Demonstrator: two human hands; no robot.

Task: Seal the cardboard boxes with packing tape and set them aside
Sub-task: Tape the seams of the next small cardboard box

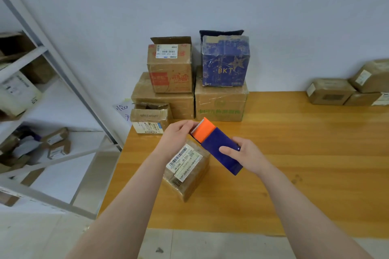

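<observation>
A small cardboard box (186,171) with white barcode labels on top lies on the wooden table (294,153), wrapped in clear tape. Above it I hold a blue tape dispenser (221,149) with an orange head and a serrated blade. My right hand (242,155) grips the blue body from the right. My left hand (176,134) pinches at the orange blade end with fingertips; whether tape is between them I cannot tell.
Stacked boxes stand against the wall: a brown open-topped box (170,67), a blue BKT box (225,61), two larger cartons beneath, and a small open box (149,118). Several taped parcels (347,88) sit at the far right. A white metal shelf (42,101) stands left.
</observation>
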